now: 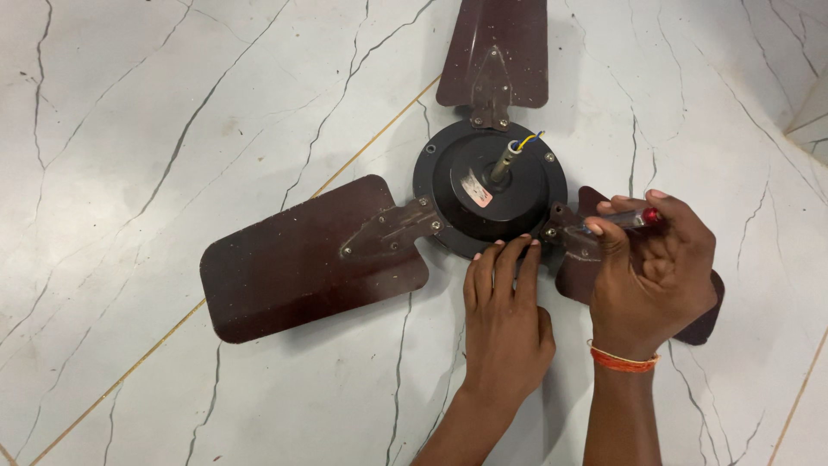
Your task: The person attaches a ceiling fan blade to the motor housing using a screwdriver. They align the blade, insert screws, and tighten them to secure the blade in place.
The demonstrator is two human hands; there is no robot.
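Left hand (507, 324), fingers pressed together, steadies the fan motor (489, 188) on the floor (129, 129); right hand (651, 276) grips a screwdriver (623, 221) at a blade bracket (567, 237).

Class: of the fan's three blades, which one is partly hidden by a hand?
The right blade: the right hand, holding a screwdriver, covers most of it. The top blade and left blade lie uncovered.

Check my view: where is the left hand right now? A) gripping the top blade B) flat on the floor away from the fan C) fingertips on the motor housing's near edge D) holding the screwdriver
C: the left hand rests its fingertips on the near rim of the black motor housing; the right hand holds the screwdriver.
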